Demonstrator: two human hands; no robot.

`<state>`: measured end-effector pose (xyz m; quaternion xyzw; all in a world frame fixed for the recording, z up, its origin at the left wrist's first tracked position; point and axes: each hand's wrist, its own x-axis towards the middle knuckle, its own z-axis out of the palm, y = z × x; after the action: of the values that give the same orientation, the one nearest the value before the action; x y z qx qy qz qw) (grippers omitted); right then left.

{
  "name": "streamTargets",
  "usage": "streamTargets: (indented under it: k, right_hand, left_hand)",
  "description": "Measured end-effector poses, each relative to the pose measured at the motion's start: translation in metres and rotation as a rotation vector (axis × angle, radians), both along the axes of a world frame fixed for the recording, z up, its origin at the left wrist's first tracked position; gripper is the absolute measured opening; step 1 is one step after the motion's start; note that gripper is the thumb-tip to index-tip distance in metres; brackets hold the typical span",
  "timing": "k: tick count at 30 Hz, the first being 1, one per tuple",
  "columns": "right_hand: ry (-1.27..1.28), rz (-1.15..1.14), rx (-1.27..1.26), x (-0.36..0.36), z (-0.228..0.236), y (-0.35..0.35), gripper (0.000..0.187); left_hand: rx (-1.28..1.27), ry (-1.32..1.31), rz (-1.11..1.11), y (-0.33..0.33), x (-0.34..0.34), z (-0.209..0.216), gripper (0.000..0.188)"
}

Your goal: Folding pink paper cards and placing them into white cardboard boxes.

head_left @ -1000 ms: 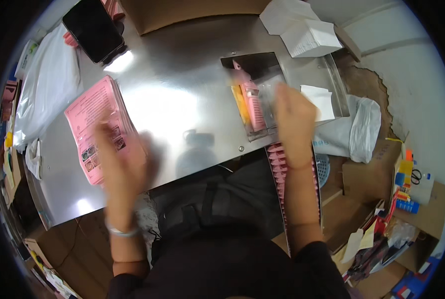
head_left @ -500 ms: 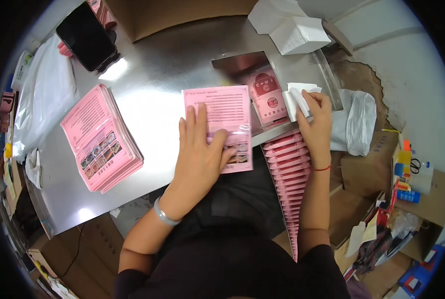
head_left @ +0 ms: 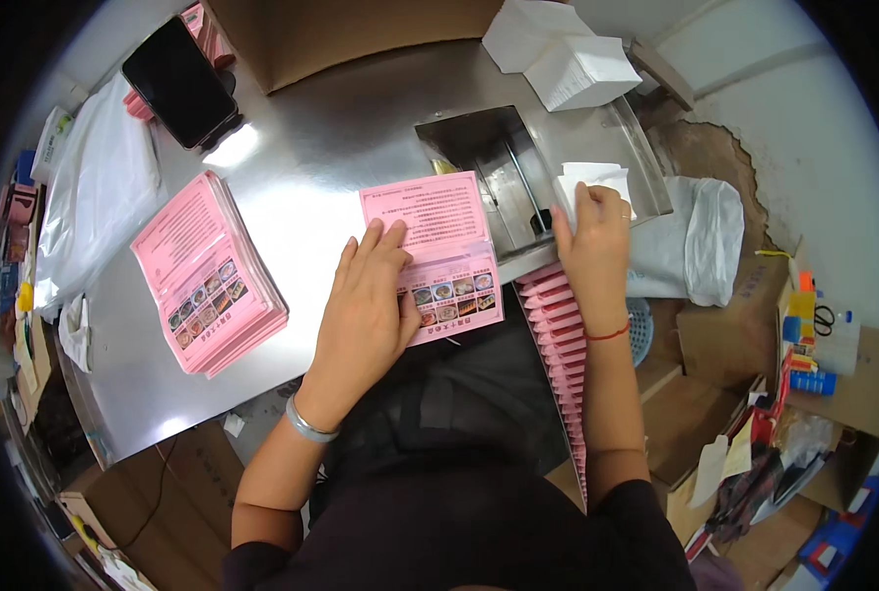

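A flat pink printed packet with a row of small food pictures lies at the metal table's near edge. My left hand rests flat on its left side, fingers stretched and thumb bent across the lower part. Further right, my right hand has its bent fingers on folded white paper pieces, beside a rectangular opening in the table. Metal rods show inside that opening. Below the right hand, a long row of overlapping pink packets runs down toward me, partly hidden by my forearm.
A thick stack of similar pink packets sits on the left. Beyond it are clear plastic bags and a dark phone on a stand. A cardboard box and stacked white paper stand at the back.
The red-printed pink packet over the opening is gone, baring the rods. My left hand has shifted slightly left and down, uncovering the food pictures. My right hand has moved slightly left.
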<state>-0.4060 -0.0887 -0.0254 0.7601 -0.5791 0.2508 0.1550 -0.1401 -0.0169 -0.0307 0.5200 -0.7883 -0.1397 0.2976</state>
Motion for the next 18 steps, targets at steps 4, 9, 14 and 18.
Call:
streamTargets:
  k: [4, 9, 14, 18]
  right_hand:
    - [0.016, 0.021, -0.030, -0.003, -0.005, -0.001, 0.025]
    - [-0.080, 0.091, 0.006, -0.020, 0.001, -0.003, 0.027]
    - [-0.108, 0.214, 0.019, -0.008, 0.026, 0.015, 0.040]
    - [-0.208, 0.818, 0.325, 0.092, 0.010, 0.084, 0.034]
  left_hand:
    - [-0.022, 0.005, -0.001, 0.000, 0.000, -0.001, 0.047]
    - [-0.001, 0.222, 0.080, 0.002, -0.002, -0.001, 0.047]
    - [0.014, -0.117, -0.018, 0.004, 0.009, 0.002, 0.044]
    - [-0.064, -0.369, 0.031, -0.004, 0.027, -0.008, 0.054]
